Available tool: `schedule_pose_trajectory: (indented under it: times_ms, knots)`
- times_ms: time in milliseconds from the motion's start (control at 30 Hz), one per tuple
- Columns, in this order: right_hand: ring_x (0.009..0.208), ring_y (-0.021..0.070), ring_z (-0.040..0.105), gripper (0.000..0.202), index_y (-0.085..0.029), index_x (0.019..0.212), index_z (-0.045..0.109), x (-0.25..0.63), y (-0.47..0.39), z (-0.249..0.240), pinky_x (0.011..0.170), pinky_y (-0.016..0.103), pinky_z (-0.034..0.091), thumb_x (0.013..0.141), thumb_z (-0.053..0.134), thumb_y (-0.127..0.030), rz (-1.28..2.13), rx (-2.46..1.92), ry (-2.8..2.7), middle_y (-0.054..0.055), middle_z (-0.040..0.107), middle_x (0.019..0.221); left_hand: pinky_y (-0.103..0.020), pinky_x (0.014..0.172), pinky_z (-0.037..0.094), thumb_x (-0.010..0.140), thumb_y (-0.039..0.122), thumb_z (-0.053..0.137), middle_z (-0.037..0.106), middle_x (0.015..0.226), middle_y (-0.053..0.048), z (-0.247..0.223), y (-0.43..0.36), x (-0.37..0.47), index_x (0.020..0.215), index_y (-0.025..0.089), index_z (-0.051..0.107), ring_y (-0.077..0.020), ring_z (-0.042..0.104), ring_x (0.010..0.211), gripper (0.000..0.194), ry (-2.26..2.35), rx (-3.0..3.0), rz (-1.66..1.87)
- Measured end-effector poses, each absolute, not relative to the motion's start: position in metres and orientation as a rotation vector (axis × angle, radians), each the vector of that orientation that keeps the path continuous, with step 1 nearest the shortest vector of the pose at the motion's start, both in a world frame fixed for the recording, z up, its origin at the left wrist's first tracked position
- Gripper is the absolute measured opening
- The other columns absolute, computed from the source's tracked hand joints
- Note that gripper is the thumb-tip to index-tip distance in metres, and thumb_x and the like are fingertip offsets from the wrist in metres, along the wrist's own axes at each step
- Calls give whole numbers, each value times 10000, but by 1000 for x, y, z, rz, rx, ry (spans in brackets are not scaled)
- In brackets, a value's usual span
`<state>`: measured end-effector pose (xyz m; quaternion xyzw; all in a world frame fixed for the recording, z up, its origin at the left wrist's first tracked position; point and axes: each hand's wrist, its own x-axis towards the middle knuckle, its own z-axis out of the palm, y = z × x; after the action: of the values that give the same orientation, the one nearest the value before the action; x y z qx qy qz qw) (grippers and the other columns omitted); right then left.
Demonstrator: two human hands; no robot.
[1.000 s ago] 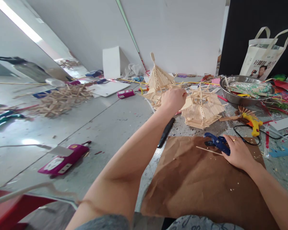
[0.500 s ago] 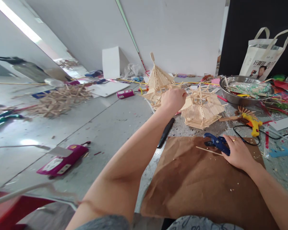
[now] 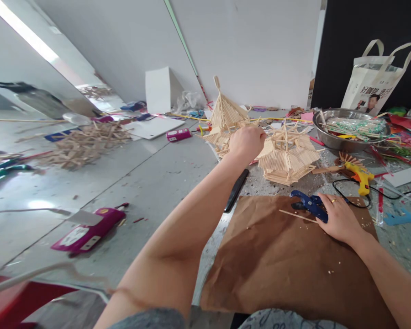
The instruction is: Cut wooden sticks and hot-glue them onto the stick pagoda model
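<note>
My left hand (image 3: pixel 247 142) is closed, reaching between two wooden stick models; what it grips, if anything, is hidden. Behind and left of it stands the model with a pointed roof (image 3: pixel 226 112). Just right of it sits the lower stick model (image 3: pixel 287 160) with an open top. On the right side of the brown paper (image 3: pixel 260 265), my right hand (image 3: pixel 340 217) is wrapped round the handle of a blue cutter (image 3: pixel 310 204). A thin stick (image 3: pixel 296 215) lies beside the cutter, its right end at my fingers.
A metal bowl (image 3: pixel 351 144) of wrapped sticks and a yellow glue gun (image 3: pixel 362 177) are at the right. A black tool (image 3: pixel 237 191) lies by the paper. At left are a stick pile (image 3: pixel 85 145) and a purple power strip (image 3: pixel 91 230).
</note>
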<state>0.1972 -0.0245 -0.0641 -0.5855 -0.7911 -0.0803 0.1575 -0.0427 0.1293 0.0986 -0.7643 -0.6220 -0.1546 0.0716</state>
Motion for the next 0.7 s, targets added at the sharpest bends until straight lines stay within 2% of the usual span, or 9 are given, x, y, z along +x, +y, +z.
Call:
schedule_pose_trajectory:
  times_ms: [200, 700]
  knots:
    - [1037, 291, 525, 564, -76, 1251, 465, 198, -24, -64, 907, 416, 414, 740, 545, -302, -216, -1683, -2274, 168, 586, 1148, -377, 752, 479, 835, 299, 373, 694, 964, -113, 98, 130, -43, 966, 204, 695, -259, 633, 910, 360, -1884, -2293, -450]
    - [1033, 289, 526, 574, -75, 1250, 472, 197, -24, -64, 922, 419, 406, 733, 550, -311, -186, -1700, -2280, 158, 590, 1142, -376, 714, 477, 821, 279, 401, 701, 944, -109, 96, 131, -43, 915, 198, 698, -274, 640, 879, 322, -1877, -2283, -510]
